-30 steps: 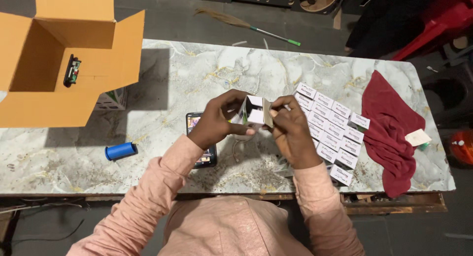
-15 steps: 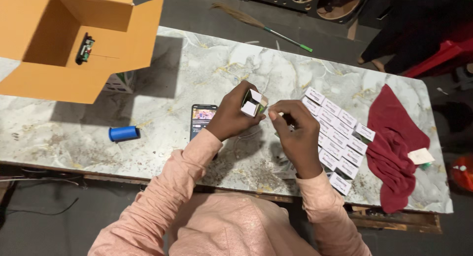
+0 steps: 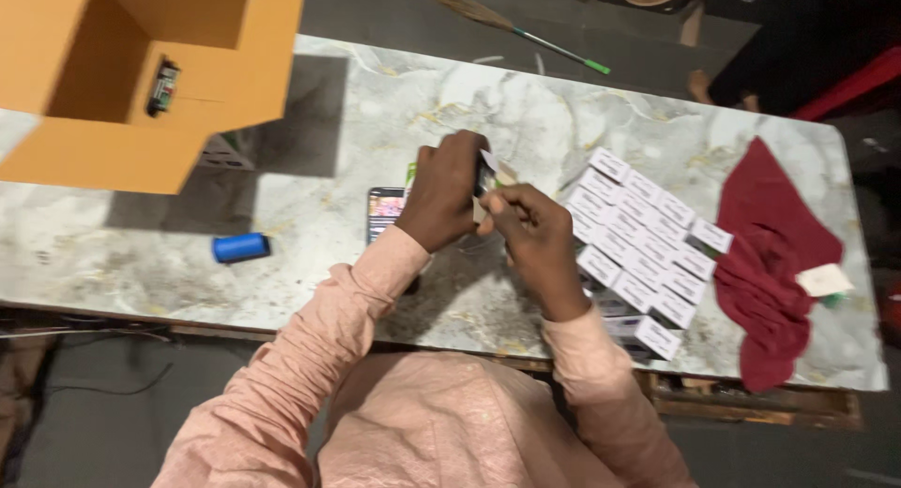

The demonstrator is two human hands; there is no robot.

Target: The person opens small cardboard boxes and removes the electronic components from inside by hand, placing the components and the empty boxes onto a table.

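Both my hands meet over the middle of the marble table (image 3: 375, 113). My left hand (image 3: 443, 192) grips a small white box (image 3: 490, 169) with a dark side, mostly hidden behind my fingers. My right hand (image 3: 533, 235) pinches the box's flap from the right. Just right of my hands lies a slanted block of several small white boxes (image 3: 638, 249) packed side by side. A phone (image 3: 385, 212) with a lit screen lies flat under my left wrist.
An open orange cardboard carton (image 3: 141, 75) holding one small dark item (image 3: 162, 86) stands at the far left. A blue cylinder (image 3: 240, 248) lies near the front edge. A dark red cloth (image 3: 770, 253) with a white tag (image 3: 824, 280) covers the right end. A broom (image 3: 511, 28) lies on the floor beyond.
The view has shifted, so the table sits lower and more tilted in frame. My hands stay together on the small box, now slightly turned, with my left fingers covering more of it.
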